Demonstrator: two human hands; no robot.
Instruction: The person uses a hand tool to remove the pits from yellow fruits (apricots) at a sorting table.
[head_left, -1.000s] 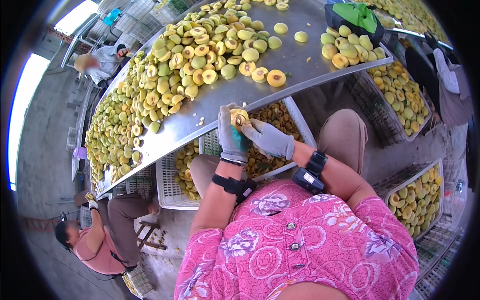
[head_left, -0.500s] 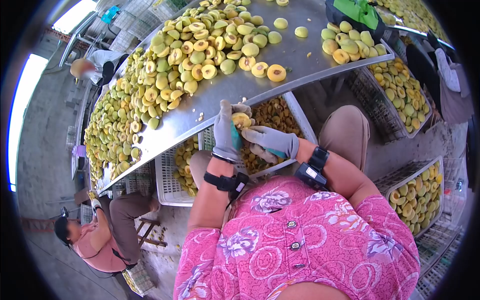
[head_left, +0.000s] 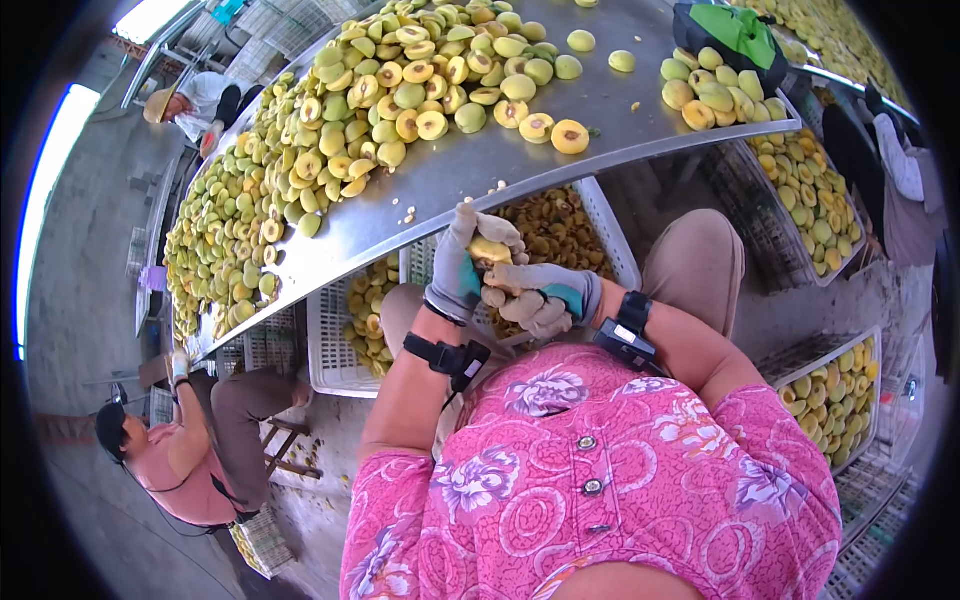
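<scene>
Gloved in grey, my left hand (head_left: 462, 262) has its fingers wrapped round a yellow fruit half (head_left: 490, 250) just off the metal table's front edge. My right hand (head_left: 540, 297), in a matching glove, is curled against the lower side of that fruit; whatever its fingers pinch is hidden. Under both hands stands a white crate (head_left: 612, 235) of brownish fruit pieces. Beyond them, halved green-yellow fruits (head_left: 400, 100) are heaped on the metal table (head_left: 430, 190), and a few cut halves (head_left: 570, 137) lie near its edge.
Left of my knees is another white crate (head_left: 330, 375) with fruit. Fruit-filled crates (head_left: 850, 235) (head_left: 875, 400) stand at the right. A seated person in pink (head_left: 185, 460) works at lower left; another person (head_left: 200, 105) is at upper left. A green bag (head_left: 735, 35) lies at the table's far right.
My right hand's fingers have curled in beneath the fruit, and the fruit has tilted in my left hand. The person in pink has raised a hand to the table edge.
</scene>
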